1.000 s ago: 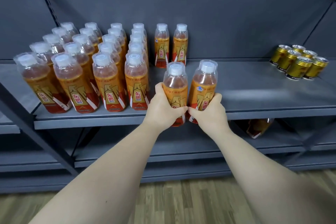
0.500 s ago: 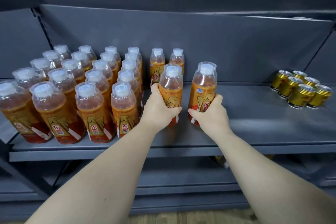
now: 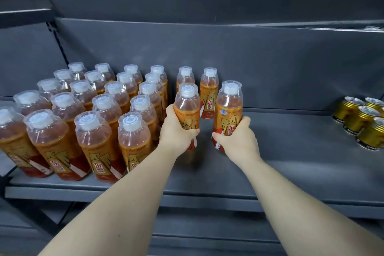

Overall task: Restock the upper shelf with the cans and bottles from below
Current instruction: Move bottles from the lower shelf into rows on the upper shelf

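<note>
My left hand (image 3: 177, 131) grips an orange drink bottle with a white cap (image 3: 187, 106), held upright over the grey upper shelf (image 3: 291, 172). My right hand (image 3: 236, 141) grips a second such bottle (image 3: 228, 110) just to its right. Both sit in front of two bottles (image 3: 208, 93) that stand at the back of the shelf. To the left, several rows of the same orange bottles (image 3: 99, 122) fill the shelf. Whether the held bottles touch the shelf surface I cannot tell.
A cluster of gold cans (image 3: 361, 120) stands at the shelf's right end. Bare grey shelf lies between my right hand and the cans. A dark back panel (image 3: 270, 68) rises behind. The lower shelf edge (image 3: 207, 235) shows under my arms.
Both hands have carried their bottles up from the shelf's front edge and further back onto the shelf. The view has risen, and the lower shelf has mostly dropped out of sight.
</note>
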`<state>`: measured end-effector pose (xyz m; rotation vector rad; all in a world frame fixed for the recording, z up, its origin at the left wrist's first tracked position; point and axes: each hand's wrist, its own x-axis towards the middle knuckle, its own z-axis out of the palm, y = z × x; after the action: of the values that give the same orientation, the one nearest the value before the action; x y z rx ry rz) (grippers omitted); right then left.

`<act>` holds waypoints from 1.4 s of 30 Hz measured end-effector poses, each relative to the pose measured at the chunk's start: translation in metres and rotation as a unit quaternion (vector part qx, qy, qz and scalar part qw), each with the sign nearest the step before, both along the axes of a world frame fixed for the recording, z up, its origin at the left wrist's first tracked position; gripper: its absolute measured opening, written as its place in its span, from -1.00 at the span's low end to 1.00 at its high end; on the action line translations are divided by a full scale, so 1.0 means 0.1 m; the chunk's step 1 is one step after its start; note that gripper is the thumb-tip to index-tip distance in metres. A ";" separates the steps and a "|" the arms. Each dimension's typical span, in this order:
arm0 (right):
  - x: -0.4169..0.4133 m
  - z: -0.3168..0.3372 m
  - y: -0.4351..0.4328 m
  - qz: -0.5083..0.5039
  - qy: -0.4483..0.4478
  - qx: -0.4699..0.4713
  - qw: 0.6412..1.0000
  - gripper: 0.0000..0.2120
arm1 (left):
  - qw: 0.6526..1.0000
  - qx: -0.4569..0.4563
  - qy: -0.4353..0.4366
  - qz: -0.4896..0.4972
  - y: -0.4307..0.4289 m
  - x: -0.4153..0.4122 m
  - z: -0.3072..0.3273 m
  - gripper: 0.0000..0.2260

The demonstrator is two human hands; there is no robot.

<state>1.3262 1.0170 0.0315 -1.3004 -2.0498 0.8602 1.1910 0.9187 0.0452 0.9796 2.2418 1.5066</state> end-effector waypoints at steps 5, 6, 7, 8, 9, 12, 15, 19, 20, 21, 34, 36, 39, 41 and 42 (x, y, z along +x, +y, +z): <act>-0.12 -0.10 0.14 0.008 0.001 -0.018 1.000 -0.36 | 1.000 -0.007 -0.019 0.018 0.16 -0.06 -0.05 -0.28; -0.14 -0.12 0.17 0.009 0.001 -0.022 1.000 -0.37 | 1.000 -0.007 -0.021 0.020 0.20 -0.07 -0.07 -0.29; -0.17 -0.13 0.20 0.010 0.002 -0.026 1.000 -0.38 | 0.999 -0.007 -0.023 0.023 0.24 -0.08 -0.09 -0.29; -0.20 -0.14 0.23 0.010 0.002 -0.030 0.999 -0.38 | 0.999 -0.007 -0.025 0.024 0.28 -0.10 -0.11 -0.29; -0.23 -0.15 0.27 0.010 0.002 -0.032 0.999 -0.38 | 0.999 -0.008 -0.025 0.023 0.32 -0.12 -0.12 -0.28; -0.32 -0.19 0.36 0.007 0.005 -0.032 0.999 -0.38 | 0.999 -0.005 -0.029 0.020 0.42 -0.19 -0.16 -0.27; -0.42 -0.22 0.46 0.002 0.002 -0.033 0.999 -0.36 | 0.998 0.007 -0.050 0.026 0.52 -0.29 -0.19 -0.23; -0.55 -0.26 0.56 0.004 0.005 -0.038 0.999 -0.40 | 0.996 0.014 -0.077 0.031 0.65 -0.40 -0.21 -0.20; -0.58 -0.28 0.57 0.003 0.007 -0.040 0.999 -0.41 | 0.996 0.013 -0.082 0.032 0.68 -0.42 -0.22 -0.20; -0.62 -0.29 0.59 0.003 0.009 -0.040 0.999 -0.42 | 0.996 0.014 -0.085 0.034 0.70 -0.44 -0.23 -0.21; -0.98 -0.41 0.68 -0.004 0.044 -0.032 0.999 -0.38 | 0.996 0.025 -0.066 0.052 0.90 -0.54 -0.34 -0.26; -0.99 -0.41 0.70 -0.004 0.044 -0.028 0.999 -0.38 | 0.996 0.025 -0.067 0.053 0.92 -0.55 -0.34 -0.26; -1.02 -0.42 0.72 -0.003 0.042 -0.025 0.999 -0.37 | 0.996 0.029 -0.064 0.055 0.95 -0.58 -0.36 -0.27; -1.04 -0.43 0.74 -0.003 0.041 -0.025 0.999 -0.37 | 0.996 0.034 -0.066 0.055 0.97 -0.59 -0.38 -0.27; -1.05 -0.44 0.74 -0.002 0.042 -0.024 0.999 -0.36 | 0.996 0.036 -0.068 0.055 0.98 -0.60 -0.38 -0.27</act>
<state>1.2213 1.0910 -0.0123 -1.2722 -1.9715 0.9514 1.1311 1.0164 0.0069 0.7595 2.1911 1.6564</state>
